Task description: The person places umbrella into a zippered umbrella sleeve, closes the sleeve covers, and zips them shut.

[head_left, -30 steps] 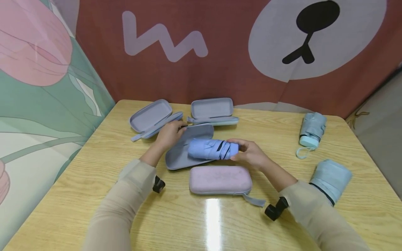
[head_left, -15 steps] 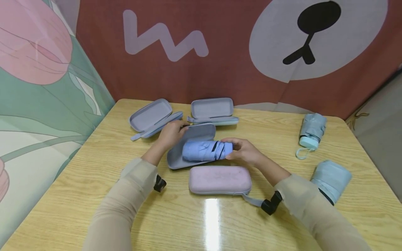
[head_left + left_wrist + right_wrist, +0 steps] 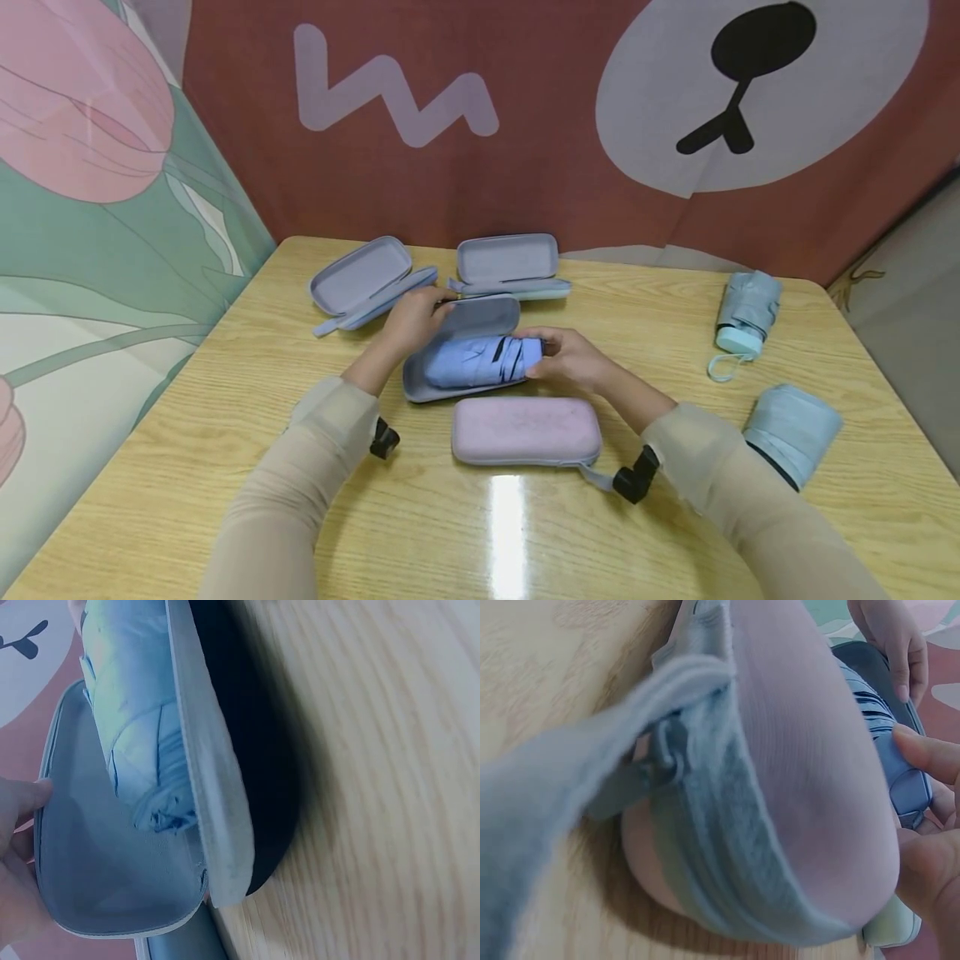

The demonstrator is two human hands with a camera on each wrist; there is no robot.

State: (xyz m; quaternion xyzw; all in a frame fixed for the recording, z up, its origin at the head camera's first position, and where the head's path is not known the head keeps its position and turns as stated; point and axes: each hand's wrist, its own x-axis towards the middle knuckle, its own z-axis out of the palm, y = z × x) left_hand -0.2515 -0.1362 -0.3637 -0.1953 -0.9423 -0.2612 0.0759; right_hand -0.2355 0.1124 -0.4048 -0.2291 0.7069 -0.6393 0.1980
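Note:
A blue folded umbrella [image 3: 476, 362] lies tilted in the lower half of an open grey zip case [image 3: 420, 385]. My right hand [image 3: 573, 360] grips the umbrella's handle end, at the case's right side; in the right wrist view its thumb and fingers pinch that end. With my left hand [image 3: 417, 318] I hold the rim of the raised lid [image 3: 491, 317]; the left wrist view shows the fingers [image 3: 34, 796] on the lid's edge. A closed pink zip case [image 3: 525, 429] with a grey strap lies in front, large in the right wrist view.
Two more open grey cases, one at the back left [image 3: 360, 275] and one at the back middle [image 3: 507, 260], stand behind the hands. To the right lie two light-blue folded umbrellas, one farther [image 3: 747, 312] and one nearer [image 3: 795, 429]. A printed curtain [image 3: 540, 183] borders the table's back.
My right hand has moved left with the blue umbrella, lowering it into the open case. The case has shifted slightly right, with my left hand still on its lid.

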